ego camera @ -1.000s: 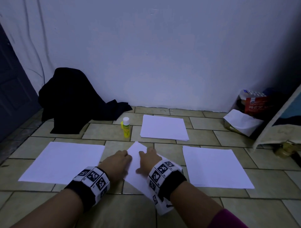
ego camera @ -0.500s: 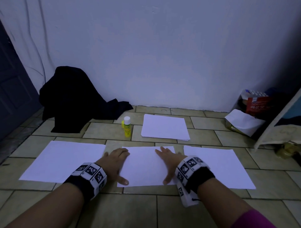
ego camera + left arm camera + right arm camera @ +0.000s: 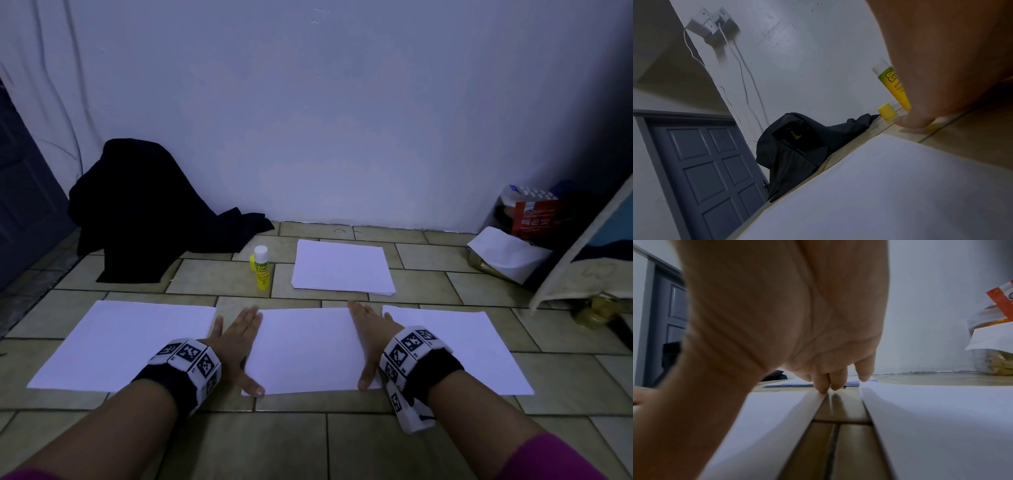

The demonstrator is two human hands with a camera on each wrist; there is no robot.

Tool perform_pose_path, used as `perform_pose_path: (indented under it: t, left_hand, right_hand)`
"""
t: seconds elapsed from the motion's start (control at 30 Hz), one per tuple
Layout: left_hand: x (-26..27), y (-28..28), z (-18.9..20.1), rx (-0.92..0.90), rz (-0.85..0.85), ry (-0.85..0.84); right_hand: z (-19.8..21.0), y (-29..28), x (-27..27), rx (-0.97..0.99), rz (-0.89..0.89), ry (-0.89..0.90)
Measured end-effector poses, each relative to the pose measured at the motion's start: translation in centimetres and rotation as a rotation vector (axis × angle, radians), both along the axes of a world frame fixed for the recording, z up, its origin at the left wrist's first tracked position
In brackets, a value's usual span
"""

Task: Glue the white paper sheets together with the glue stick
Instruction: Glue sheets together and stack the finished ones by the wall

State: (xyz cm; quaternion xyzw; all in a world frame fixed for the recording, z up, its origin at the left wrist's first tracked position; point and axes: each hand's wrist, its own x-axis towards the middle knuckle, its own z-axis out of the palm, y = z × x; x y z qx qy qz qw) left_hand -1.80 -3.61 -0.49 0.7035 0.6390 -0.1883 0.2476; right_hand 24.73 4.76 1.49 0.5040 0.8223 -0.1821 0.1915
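Observation:
Three white sheets lie in a row on the tiled floor: a left sheet, a middle sheet and a right sheet. My left hand lies flat with straight fingers along the middle sheet's left edge. My right hand lies flat along its right edge, fingertips touching the paper's corner. A stack of white paper sits further back. A yellow glue stick with a white top stands upright left of the stack, its yellow cap on the floor beside it.
A black cloth heap lies at the back left against the wall, near a grey door. At the back right are food packets, a white bag and a leaning board. Bare floor tiles lie in front.
The middle sheet went from skewed under my bunched hands to square between the side sheets. Both hands slid apart to its left and right edges and flattened out.

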Motion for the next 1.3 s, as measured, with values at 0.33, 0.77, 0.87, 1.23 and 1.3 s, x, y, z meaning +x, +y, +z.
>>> perform_pose_path:
  t: [0.33, 0.77, 0.87, 1.23, 1.3]
  left_hand:
    - [0.2, -0.1, -0.1, -0.009, 0.047, 0.009]
    - [0.2, -0.1, 0.0, -0.011, 0.046, 0.015]
    - [0.2, -0.3, 0.2, -0.004, 0.048, -0.005]
    - [0.2, 0.2, 0.3, -0.026, 0.032, 0.027]
    - [0.1, 0.4, 0.2, -0.03, 0.02, 0.018]
  right_hand:
    - [0.8, -0.8, 0.2, -0.031, -0.023, 0.17]
    - [-0.3, -2.5, 1.5, -0.09, -0.336, 0.733]
    - [0.2, -2.4, 2.1, -0.136, -0.379, 0.778]
    - [5.1, 2.1, 5.7, 0.012, -0.452, 0.995]
    - [5.1, 4.1, 5.5, 0.035, -0.485, 1.028]
